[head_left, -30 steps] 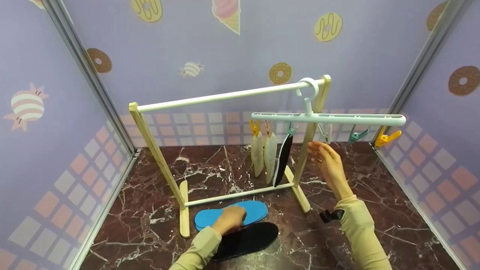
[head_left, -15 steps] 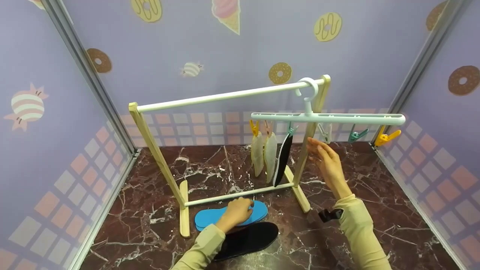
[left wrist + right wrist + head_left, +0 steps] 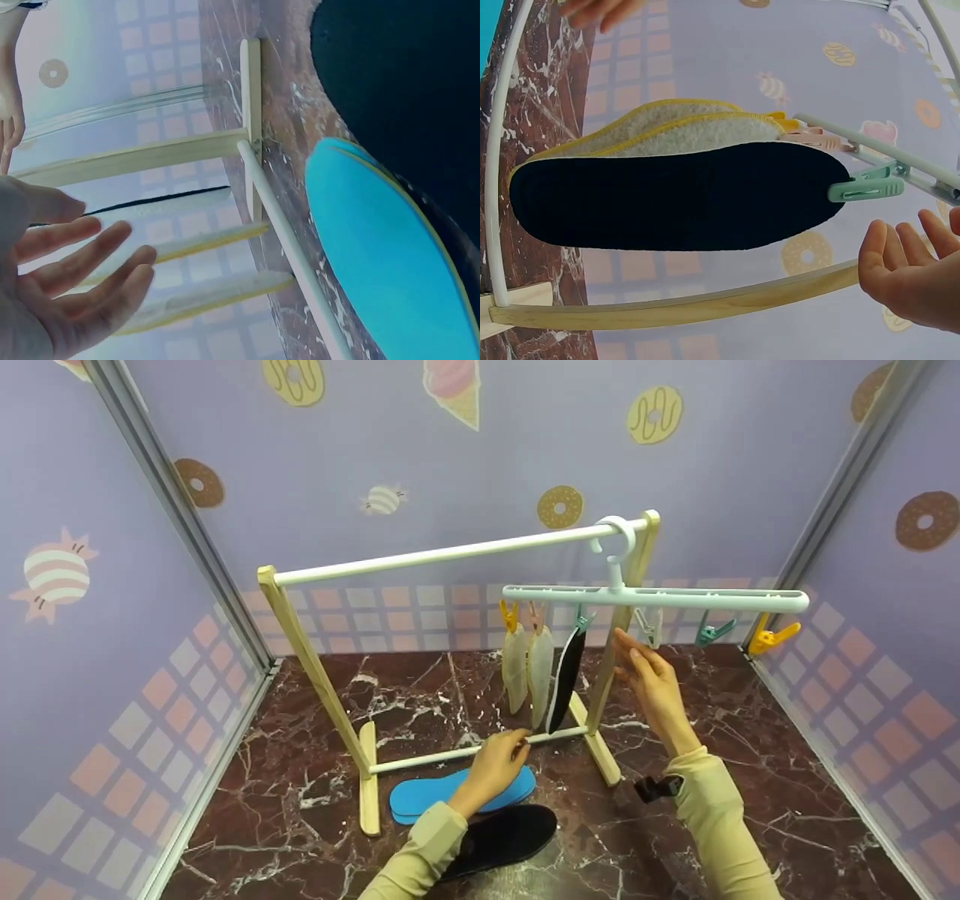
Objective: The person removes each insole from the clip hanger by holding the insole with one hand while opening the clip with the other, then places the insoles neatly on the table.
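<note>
Nothing was gripped by either hand. The fingers (image 3: 101,244) of the left hand (image 3: 495,761) were loosely bent and held a little apart, with only air between them and the thumb; those of the right hand (image 3: 922,270) were slightly bent, and whether the upright (image 3: 606,682) beside their tips was being touched could not be told. Just beyond the left fingertips, in the head view, a black insole (image 3: 568,682) was hung from a green clip (image 3: 866,190); it was pinched only at one end, apparently so that its length could dangle freely. Two pale insoles (image 3: 515,667) were suspended next to it in the same way, spaced along the hanger (image 3: 697,598), probably to keep their faces from being pressed together. The hanger's hook was looped over the top rail (image 3: 450,553), above both sets of fingers, by which the insoles were kept off the table (image 3: 300,735). Near the right fingers, three bare clips, pale (image 3: 649,628), green (image 3: 716,631) and orange (image 3: 769,637), were left on the other half. Beneath the left hand, blue insoles (image 3: 424,795) were stacked flat, and under its wrist another black insole (image 3: 514,836) was laid just beside them, perhaps because both were thus placed within easy reach of those fingers.
</note>
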A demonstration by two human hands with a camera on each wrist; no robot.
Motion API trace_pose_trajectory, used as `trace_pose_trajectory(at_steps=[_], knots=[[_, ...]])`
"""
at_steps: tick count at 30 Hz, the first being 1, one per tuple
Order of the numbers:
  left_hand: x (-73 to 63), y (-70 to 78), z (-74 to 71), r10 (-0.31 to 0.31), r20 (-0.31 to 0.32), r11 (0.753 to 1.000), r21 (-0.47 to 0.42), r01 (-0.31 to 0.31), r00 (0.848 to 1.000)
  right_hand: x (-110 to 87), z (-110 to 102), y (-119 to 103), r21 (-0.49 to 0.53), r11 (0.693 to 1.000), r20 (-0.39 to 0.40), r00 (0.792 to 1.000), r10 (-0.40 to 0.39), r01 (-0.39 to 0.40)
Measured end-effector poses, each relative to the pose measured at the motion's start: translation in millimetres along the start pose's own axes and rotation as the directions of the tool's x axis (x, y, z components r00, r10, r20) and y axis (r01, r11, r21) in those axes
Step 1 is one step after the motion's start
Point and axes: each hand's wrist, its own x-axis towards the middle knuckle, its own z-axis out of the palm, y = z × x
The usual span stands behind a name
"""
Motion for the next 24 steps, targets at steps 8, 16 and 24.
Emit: trace_pose_trajectory(at_steps=[8, 16, 24], knots=[[12.3, 8.2, 7.9, 0.027, -0.112, 0.996, -0.085, -0.037, 0.993, 0.7, 2, 0, -0.011, 0.999, 0.004, 0.999, -0.035, 0.035], [21.0, 9.9, 15.2, 0.05, -0.125, 0.992, -0.111, -0.064, 0.991, 3.7, 9, -1, -0.029, 0.998, 0.024, 0.998, -0.052, 0.052], [28.8, 11.2, 19.5, -0.014, -0.117, 0.987, -0.163, -0.005, 0.993, 7.5, 12, 0, -0.123, 0.988, 0.041, 0.995, -0.092, 0.097]])
